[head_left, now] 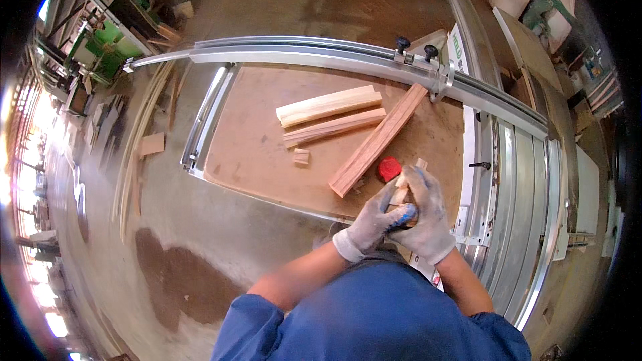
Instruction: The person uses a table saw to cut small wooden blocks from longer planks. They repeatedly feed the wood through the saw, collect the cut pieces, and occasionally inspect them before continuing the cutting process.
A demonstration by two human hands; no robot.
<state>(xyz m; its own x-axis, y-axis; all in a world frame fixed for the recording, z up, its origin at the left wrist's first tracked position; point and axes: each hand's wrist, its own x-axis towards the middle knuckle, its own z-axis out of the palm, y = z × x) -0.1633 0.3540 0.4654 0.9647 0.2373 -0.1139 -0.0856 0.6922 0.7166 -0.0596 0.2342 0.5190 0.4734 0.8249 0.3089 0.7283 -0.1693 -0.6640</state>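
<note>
My left hand (372, 222) and my right hand (428, 212), both in whitish work gloves, are close together near the front of a brown board table (251, 154). Their fingers are closed around small pale wood blocks (400, 195), partly hidden by the gloves. Just beyond the fingertips lies a red rounded object (388, 169) that looks like a tape measure. Another small wood piece (421, 163) shows beside my right fingers. A long reddish wood strip (378, 140) lies slantwise, with two paler wood strips (329, 105) (334, 128) and a small wood block (301, 156) to its left.
An aluminium fence (287, 51) with black knobs (431, 53) crosses the table's far side. Metal rails of a sliding machine table (511, 194) run along the right. Long boards (144, 137) lie on the floor at left, near a green machine (110, 43).
</note>
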